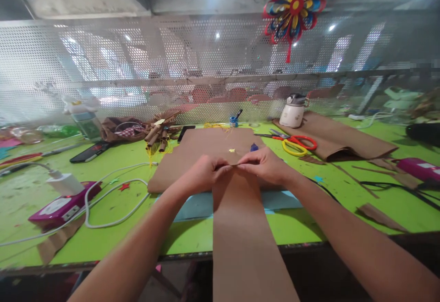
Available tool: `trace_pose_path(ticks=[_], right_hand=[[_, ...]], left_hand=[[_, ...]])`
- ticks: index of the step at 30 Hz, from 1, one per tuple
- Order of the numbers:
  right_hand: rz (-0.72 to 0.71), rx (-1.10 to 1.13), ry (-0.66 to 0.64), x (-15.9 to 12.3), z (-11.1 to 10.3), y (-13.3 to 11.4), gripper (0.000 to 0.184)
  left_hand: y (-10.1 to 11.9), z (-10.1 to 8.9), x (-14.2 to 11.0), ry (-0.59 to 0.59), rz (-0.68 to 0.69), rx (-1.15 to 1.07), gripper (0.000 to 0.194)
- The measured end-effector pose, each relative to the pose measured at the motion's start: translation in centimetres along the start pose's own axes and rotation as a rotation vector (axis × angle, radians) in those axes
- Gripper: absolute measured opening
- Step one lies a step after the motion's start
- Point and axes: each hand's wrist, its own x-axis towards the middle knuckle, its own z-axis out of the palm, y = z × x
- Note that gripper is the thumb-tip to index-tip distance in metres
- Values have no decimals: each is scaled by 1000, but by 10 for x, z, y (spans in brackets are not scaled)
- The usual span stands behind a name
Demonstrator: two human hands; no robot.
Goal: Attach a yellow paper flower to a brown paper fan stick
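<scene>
A long strip of brown kraft paper (245,233) runs toward me and hangs over the table's front edge. My left hand (209,173) pinches the strip's far end between thumb and fingers. Close beside it, my right hand (263,167) pinches the same end, and a narrow fold shows between the fingertips. Under both hands lies a larger brown paper piece (178,169), with a light blue sheet (195,206) partly beneath it. Just beyond the fingers are a small yellow paper star (232,150) and a dark blue object (254,147).
Red-handled scissors (304,141) and yellow-handled scissors (292,148) lie at right, near a white bottle (293,112) and folded brown paper (347,141). A purple power strip (63,208), white cable (113,224) and phone (90,151) are at left. Rolled paper tubes (158,137) lie behind.
</scene>
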Motion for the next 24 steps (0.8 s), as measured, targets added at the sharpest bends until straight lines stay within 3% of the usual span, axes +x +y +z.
trace_pose_path(ticks=[4, 13, 18, 24], right_hand=[[23, 4, 21, 0, 2, -1, 19], [12, 43, 28, 1, 7, -1, 22], [32, -3, 47, 2, 5, 0, 21], [101, 56, 29, 3, -5, 3, 22]], left_hand=[[1, 0, -1, 22, 52, 93, 34], [1, 0, 0, -49, 76, 45, 38], [3, -3, -1, -43, 63, 34, 29], [-2, -2, -1, -66, 11, 33, 32]])
